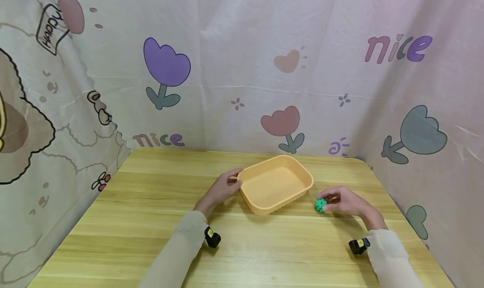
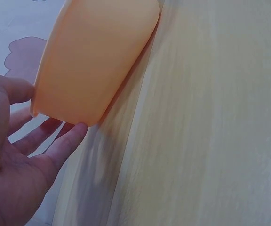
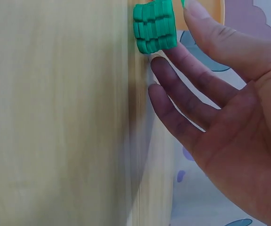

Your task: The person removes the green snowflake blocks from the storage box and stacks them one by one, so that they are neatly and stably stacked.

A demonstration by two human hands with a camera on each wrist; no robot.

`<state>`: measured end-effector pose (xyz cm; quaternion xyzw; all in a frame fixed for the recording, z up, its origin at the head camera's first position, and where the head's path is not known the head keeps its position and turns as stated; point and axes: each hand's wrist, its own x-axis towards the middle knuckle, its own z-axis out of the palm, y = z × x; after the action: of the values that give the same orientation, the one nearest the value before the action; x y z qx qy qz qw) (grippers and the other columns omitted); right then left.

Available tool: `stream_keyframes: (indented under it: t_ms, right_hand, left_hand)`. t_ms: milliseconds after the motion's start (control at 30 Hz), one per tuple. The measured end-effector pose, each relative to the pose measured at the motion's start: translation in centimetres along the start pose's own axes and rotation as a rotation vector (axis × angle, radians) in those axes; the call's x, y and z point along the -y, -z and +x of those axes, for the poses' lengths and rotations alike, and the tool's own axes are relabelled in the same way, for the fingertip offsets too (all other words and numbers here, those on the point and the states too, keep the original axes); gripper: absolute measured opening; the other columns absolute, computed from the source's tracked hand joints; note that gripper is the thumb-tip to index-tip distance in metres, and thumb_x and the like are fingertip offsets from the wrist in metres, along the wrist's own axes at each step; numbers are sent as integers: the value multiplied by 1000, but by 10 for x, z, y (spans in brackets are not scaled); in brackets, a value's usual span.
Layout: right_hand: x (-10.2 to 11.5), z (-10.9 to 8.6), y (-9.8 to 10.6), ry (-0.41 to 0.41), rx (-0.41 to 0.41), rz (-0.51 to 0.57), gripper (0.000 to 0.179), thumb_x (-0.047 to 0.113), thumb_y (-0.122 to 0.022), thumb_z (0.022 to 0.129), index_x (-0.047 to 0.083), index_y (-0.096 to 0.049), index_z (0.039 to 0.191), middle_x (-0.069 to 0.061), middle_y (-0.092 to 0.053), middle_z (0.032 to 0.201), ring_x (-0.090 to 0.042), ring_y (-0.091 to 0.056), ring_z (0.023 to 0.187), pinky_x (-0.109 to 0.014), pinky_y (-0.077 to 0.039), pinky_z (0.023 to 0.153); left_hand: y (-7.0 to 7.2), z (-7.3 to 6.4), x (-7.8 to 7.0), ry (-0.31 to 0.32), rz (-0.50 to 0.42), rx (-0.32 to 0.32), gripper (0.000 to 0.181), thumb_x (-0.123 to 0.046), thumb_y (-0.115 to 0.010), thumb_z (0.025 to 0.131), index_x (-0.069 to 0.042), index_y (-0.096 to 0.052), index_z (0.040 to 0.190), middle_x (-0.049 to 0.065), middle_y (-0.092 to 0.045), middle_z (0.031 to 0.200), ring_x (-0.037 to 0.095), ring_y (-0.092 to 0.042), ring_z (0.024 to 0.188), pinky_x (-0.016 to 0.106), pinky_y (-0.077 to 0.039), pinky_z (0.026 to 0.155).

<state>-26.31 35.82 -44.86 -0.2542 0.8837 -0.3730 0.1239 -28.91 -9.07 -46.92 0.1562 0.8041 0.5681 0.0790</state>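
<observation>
A shallow orange-yellow plastic basin [image 1: 276,185] with rounded corners is at the middle of the table. My left hand [image 1: 225,187] holds its left end, the thumb at the rim and other fingers against the end wall. The left wrist view shows the basin's outer wall [image 2: 93,61] beside that hand. To the right of the basin and apart from it, my right hand [image 1: 344,200] pinches a small green ridged toy wheel [image 1: 320,205] between thumb and fingers. Block-like treads cover the wheel [image 3: 155,27] in the right wrist view, where the remaining fingers stay loosely bent below it.
A light wood-grain table [image 1: 242,250] spreads under both arms. Behind it and along its sides hangs a pale curtain [image 1: 234,61] printed with flowers, hearts and lettering. Each wrist carries a small black camera, such as the left one [image 1: 212,237].
</observation>
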Motion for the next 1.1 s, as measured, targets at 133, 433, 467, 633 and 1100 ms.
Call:
stream_keyframes:
  t_ms: [133, 433, 467, 633, 1100]
  right_hand:
    - [2, 2, -2, -42, 5, -6, 37, 18, -83, 88, -1, -73, 118, -18, -74, 117, -11, -68, 99, -24, -59, 86]
    - [2, 2, -4, -75, -5, -4, 39, 20, -85, 86, 0, -73, 117, -17, -74, 114, -16, -70, 98, -21, -58, 83]
    - [2, 2, -4, -79, -6, -2, 39, 20, -85, 86, 0, -73, 117, -17, -74, 115, -17, -70, 98, -21, -58, 83]
    - [2, 3, -4, -95, -5, -4, 38, 20, -85, 86, 1, -73, 117, -16, -74, 114, -17, -69, 98, -20, -57, 83]
    - [2, 3, -5, -91, -2, -17, 38, 19, -86, 85, 1, -73, 116, -15, -74, 113, -19, -70, 99, -31, -61, 86]
  left_hand:
    - [0, 0, -1, -1, 2, -5, 53, -17, -58, 105, -19, -46, 157, 12, -52, 149, 37, -55, 134, 44, -56, 101]
    - [0, -1, 0, -4, -2, -7, 53, -17, -59, 105, -18, -46, 157, 12, -51, 150, 37, -55, 134, 45, -56, 102]
    - [0, -1, 0, -3, -1, -6, 53, -17, -59, 105, -18, -47, 157, 12, -51, 150, 37, -55, 134, 45, -56, 102]
    - [0, -1, 0, 0, 0, 0, 54, -18, -58, 105, -18, -45, 157, 13, -51, 151, 38, -54, 135, 45, -56, 103]
    - [0, 1, 0, -14, 1, -1, 53, -16, -58, 105, -16, -46, 157, 16, -52, 150, 40, -55, 134, 45, -56, 102]
